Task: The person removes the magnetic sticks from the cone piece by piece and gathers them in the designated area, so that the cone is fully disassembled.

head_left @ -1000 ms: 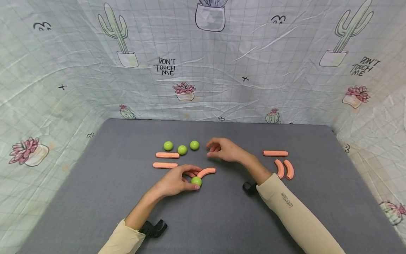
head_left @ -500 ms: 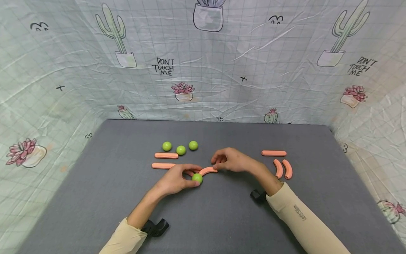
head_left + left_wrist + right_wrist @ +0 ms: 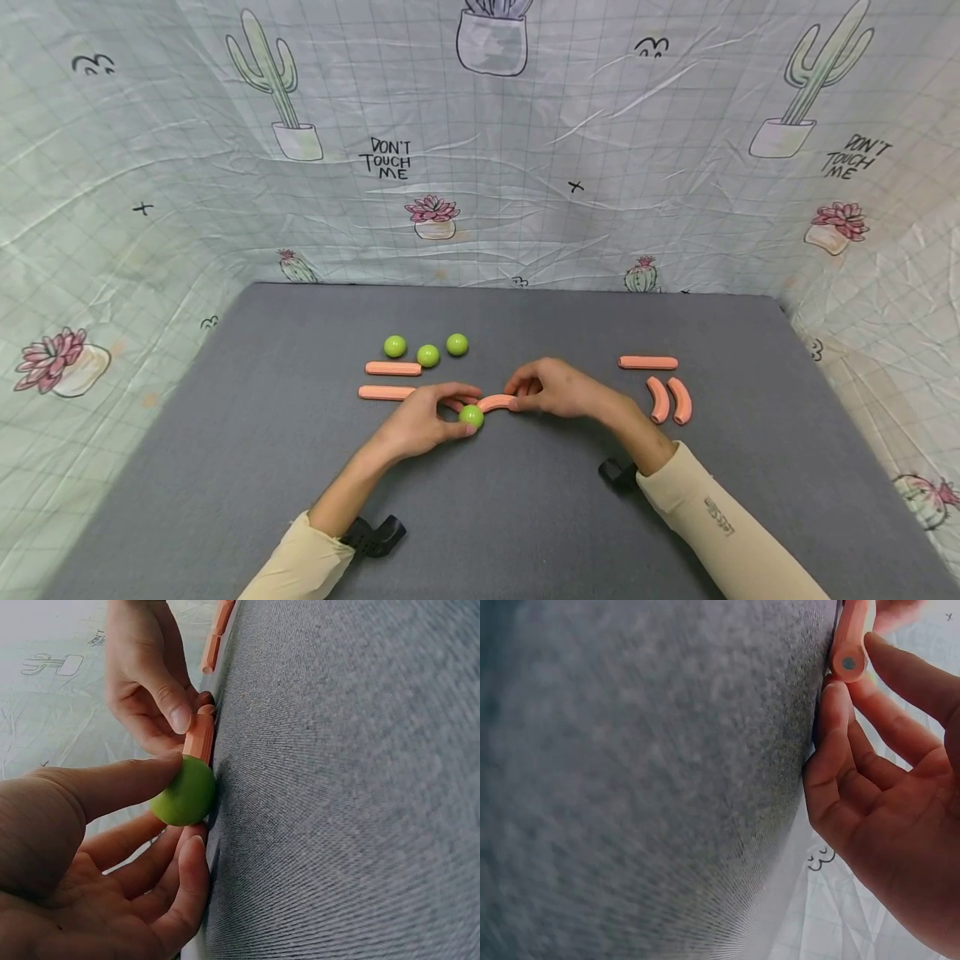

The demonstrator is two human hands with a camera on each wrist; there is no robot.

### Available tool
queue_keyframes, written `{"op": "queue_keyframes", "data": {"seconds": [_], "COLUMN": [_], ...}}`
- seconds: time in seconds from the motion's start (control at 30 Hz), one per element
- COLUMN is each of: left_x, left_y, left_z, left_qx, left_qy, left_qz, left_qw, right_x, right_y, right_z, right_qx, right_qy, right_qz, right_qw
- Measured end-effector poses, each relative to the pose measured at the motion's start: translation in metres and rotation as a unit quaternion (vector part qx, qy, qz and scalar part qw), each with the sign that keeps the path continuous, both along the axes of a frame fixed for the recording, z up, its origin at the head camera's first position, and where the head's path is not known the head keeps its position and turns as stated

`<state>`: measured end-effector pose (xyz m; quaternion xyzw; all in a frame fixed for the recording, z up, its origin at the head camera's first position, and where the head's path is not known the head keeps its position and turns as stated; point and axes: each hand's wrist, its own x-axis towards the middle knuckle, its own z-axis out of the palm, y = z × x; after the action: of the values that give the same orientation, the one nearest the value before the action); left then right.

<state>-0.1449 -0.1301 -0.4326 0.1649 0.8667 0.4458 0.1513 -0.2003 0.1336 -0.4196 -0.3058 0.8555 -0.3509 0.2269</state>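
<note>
My left hand [image 3: 415, 427] pinches a green ball [image 3: 471, 417] between thumb and fingers, low over the grey table. To its right, the thumb and fingers of my right hand [image 3: 564, 390] hold the far end of a curved orange stick [image 3: 496, 402]. The stick's left end meets the ball, as the left wrist view of the ball [image 3: 184, 792] and stick [image 3: 199, 739] shows. In the right wrist view, a small grey disc sits in the end face of the stick [image 3: 850, 645].
Behind my left hand lie two straight orange sticks [image 3: 393, 368] and three green balls, one being the ball [image 3: 457, 344]. At right are a straight orange stick [image 3: 648, 362] and two curved sticks [image 3: 681, 401]. A printed cloth [image 3: 517, 133] stands around the grey table [image 3: 480, 525].
My right hand has come down and toward me to take hold of the curved stick's right end. The ball in my left hand has shifted slightly away from me and right, against the stick.
</note>
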Motion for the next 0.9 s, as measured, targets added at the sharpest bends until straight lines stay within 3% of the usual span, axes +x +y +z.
{"op": "queue_keyframes", "data": {"seconds": [0.47,0.9], "left_x": [-0.001,-0.002], "left_y": [0.006,0.02], "left_z": [-0.007,-0.006], "left_qx": [0.005,-0.012], "left_qy": [0.015,0.05], "left_qz": [0.035,0.068], "left_qw": [0.9993,0.9964], "right_x": [0.011,0.019], "right_y": [0.0,0.004], "right_z": [-0.002,0.0], "right_qx": [0.008,0.017], "right_qy": [0.011,-0.028], "right_qz": [-0.035,-0.049], "right_qw": [0.999,0.998]}}
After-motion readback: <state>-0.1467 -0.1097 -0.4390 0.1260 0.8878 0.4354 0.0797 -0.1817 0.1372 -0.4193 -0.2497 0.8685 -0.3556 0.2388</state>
